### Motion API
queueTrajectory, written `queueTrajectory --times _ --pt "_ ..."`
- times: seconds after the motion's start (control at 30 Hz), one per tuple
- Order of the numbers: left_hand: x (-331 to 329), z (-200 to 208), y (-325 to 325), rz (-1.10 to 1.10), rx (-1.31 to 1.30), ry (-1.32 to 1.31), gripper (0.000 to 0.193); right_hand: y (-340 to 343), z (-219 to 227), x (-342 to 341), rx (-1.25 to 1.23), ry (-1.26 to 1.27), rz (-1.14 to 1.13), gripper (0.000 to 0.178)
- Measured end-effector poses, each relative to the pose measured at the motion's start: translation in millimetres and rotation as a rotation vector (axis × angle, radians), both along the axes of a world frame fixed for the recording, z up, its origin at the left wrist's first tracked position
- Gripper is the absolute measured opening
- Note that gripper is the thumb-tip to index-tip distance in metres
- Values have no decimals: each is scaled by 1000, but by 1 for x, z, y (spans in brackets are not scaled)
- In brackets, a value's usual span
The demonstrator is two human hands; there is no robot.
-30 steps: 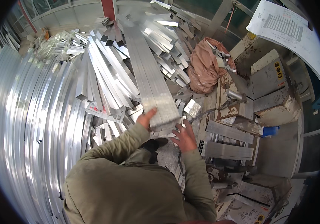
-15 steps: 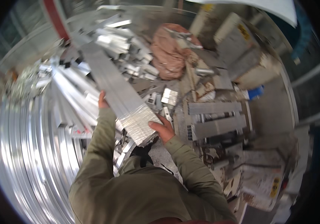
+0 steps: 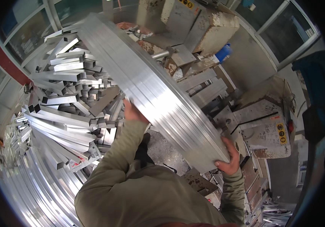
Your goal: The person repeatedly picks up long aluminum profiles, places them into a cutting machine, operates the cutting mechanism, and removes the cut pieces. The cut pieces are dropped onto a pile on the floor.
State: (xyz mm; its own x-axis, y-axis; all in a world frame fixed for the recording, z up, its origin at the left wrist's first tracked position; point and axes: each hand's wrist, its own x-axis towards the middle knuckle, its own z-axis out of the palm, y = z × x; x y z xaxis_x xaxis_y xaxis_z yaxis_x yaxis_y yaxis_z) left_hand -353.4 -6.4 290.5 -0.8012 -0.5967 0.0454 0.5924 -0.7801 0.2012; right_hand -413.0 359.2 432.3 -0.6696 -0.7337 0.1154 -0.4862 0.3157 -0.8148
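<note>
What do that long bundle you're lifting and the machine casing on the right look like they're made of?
Bundle: bare metal, probably aluminium; a bright silvery brushed sheen with parallel streaks, gripped by the left hand and right hand. Machine casing: painted metal, it seems; pale grey coat, chipped and rust-stained.

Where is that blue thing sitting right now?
In the head view, the small blue container sits at upper right of centre, tucked below the pale machine housing, just beyond the long aluminium bundle held in both hands.
</note>
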Motion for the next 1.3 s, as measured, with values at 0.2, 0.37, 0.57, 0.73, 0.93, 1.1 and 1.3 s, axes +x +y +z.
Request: queueTrajectory --times 0.2,0.37,0.57,0.73,0.93,1.1,1.3 --pt "-111 5 48 -253 81 -254 82 69 25 30 220 356 -298 81" --pt "-181 44 97 -469 295 -159 84 102 32 12 317 406 -433 85" --pt "-300 10 127 -531 243 -310 90 91 46 -57 491 563 -515 84" --pt "-364 -35 157 -749 -29 -460 84 135 14 -126 683 679 -599 77" --pt "-366 -63 113 -829 190 -464 97 127 -52 -130 570 522 -960 62" --pt "-366 -51 134 -724 -63 -557 103 104 -128 -97 97 206 -1219 54" --pt "-361 -44 128 -784 -189 -499 86 121 -177 -121 -561 -467 -1621 57"
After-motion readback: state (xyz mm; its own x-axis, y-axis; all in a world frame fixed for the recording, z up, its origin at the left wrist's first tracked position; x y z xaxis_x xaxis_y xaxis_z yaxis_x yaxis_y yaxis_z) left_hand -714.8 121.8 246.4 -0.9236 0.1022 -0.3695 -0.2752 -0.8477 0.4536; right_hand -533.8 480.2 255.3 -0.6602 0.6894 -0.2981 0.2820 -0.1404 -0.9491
